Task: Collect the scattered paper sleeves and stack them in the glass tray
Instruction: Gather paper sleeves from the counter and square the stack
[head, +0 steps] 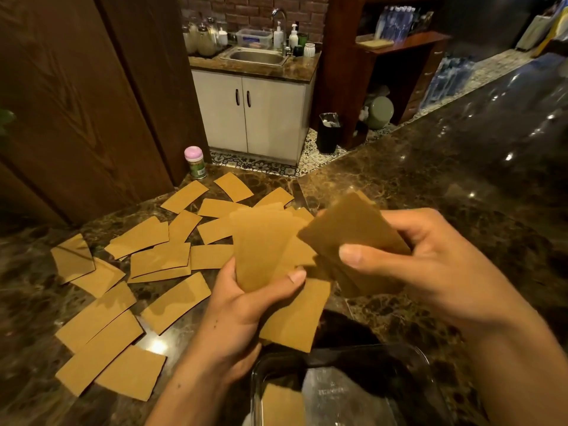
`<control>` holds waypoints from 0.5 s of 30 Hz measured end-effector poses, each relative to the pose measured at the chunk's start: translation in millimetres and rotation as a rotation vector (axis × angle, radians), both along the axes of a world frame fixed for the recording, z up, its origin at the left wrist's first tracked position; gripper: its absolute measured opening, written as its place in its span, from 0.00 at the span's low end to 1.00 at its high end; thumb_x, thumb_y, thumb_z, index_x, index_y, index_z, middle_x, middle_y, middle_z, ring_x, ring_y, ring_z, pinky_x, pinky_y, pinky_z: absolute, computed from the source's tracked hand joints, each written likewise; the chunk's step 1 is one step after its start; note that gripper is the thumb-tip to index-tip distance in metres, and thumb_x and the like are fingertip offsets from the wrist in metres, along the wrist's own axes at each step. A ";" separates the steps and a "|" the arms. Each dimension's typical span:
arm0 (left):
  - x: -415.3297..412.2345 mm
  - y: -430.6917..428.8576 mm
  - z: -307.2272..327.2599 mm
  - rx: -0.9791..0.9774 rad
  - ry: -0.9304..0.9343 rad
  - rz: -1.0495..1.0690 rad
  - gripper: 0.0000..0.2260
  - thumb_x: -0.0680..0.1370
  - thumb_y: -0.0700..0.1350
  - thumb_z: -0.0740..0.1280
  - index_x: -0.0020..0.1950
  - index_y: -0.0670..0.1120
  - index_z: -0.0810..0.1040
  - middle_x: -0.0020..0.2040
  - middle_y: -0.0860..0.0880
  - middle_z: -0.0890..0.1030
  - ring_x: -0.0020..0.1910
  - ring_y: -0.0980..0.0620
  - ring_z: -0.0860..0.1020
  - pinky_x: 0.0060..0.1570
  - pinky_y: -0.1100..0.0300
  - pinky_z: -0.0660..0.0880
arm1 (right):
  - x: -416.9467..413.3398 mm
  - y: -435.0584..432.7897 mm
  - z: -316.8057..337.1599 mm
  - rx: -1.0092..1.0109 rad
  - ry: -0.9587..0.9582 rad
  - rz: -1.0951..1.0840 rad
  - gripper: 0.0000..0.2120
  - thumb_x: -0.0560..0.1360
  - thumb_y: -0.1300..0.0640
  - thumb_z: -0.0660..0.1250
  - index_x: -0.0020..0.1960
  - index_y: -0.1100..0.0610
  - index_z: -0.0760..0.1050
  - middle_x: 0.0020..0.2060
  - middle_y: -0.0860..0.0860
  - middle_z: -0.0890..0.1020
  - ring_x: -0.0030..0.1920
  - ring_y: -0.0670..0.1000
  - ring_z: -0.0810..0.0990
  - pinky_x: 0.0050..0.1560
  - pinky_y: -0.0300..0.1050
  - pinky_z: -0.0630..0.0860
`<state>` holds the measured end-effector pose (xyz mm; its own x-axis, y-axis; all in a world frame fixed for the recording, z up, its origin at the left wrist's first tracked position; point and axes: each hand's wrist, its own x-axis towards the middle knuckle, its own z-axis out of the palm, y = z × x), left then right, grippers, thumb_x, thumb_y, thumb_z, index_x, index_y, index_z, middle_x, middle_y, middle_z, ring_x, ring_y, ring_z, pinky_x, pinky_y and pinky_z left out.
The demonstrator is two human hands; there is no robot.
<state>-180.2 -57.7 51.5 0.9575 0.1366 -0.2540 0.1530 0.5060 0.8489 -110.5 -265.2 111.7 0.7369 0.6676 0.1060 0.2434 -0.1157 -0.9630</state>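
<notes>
Well, both hands are busy: the left hand (242, 305) grips a fanned bunch of paper sleeves (261, 247), thumb curled across, while the right hand (430, 259) pinches a smaller stack (353, 232) at its two o'clock. Loose sleeves (138, 241) litter the marble counter (430, 179) toward nine o'clock (several overlapping). The glass tray (254, 395) sits at six o'clock, holding one sleeve (281, 405).

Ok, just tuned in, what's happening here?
A person is gathering paper sleeves off the counter. The left hand holds a fanned bunch, the right hand grips a smaller bunch beside it. Many loose sleeves lie on the counter to the left. The tray below the hands holds at least one sleeve.
</notes>
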 end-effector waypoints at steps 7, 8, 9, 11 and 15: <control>-0.5 2.2 0.2 0.005 -0.055 0.031 0.25 0.62 0.33 0.76 0.57 0.45 0.78 0.48 0.42 0.87 0.45 0.43 0.86 0.40 0.54 0.83 | 9.4 17.2 -0.3 0.065 0.119 -0.193 0.10 0.76 0.56 0.70 0.52 0.62 0.82 0.44 0.59 0.86 0.43 0.58 0.86 0.41 0.49 0.85; -0.1 2.6 -0.6 -0.004 -0.064 0.059 0.25 0.63 0.32 0.74 0.58 0.45 0.78 0.47 0.43 0.87 0.45 0.44 0.86 0.39 0.55 0.83 | 9.7 17.3 -3.0 0.084 0.146 -0.227 0.11 0.75 0.55 0.70 0.52 0.61 0.82 0.43 0.56 0.86 0.42 0.54 0.86 0.41 0.47 0.85; 0.2 2.9 -0.3 -0.008 -0.069 0.083 0.25 0.63 0.32 0.74 0.58 0.45 0.77 0.47 0.44 0.87 0.44 0.45 0.86 0.38 0.56 0.82 | 10.5 16.6 -6.0 0.100 0.171 -0.243 0.11 0.75 0.54 0.70 0.52 0.61 0.82 0.43 0.54 0.86 0.42 0.53 0.85 0.41 0.45 0.84; 0.8 3.2 1.5 -0.003 -0.087 0.098 0.24 0.63 0.32 0.73 0.57 0.45 0.77 0.45 0.45 0.87 0.44 0.45 0.87 0.37 0.58 0.82 | 9.4 13.4 -7.4 0.071 0.208 -0.181 0.11 0.75 0.55 0.69 0.54 0.61 0.82 0.44 0.55 0.85 0.43 0.52 0.85 0.40 0.45 0.84; 1.7 4.0 6.4 0.052 -0.126 0.062 0.20 0.62 0.33 0.76 0.50 0.47 0.82 0.45 0.44 0.87 0.43 0.45 0.87 0.38 0.58 0.82 | 2.8 11.7 -1.9 0.005 0.221 0.051 0.05 0.77 0.60 0.67 0.49 0.57 0.82 0.40 0.49 0.85 0.41 0.45 0.85 0.41 0.37 0.80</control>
<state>-178.6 -53.8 57.8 0.9706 0.2064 -0.1237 0.0135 0.4664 0.8845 -107.7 -253.4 109.7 0.7078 0.7046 -0.0505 0.0319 -0.1033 -0.9941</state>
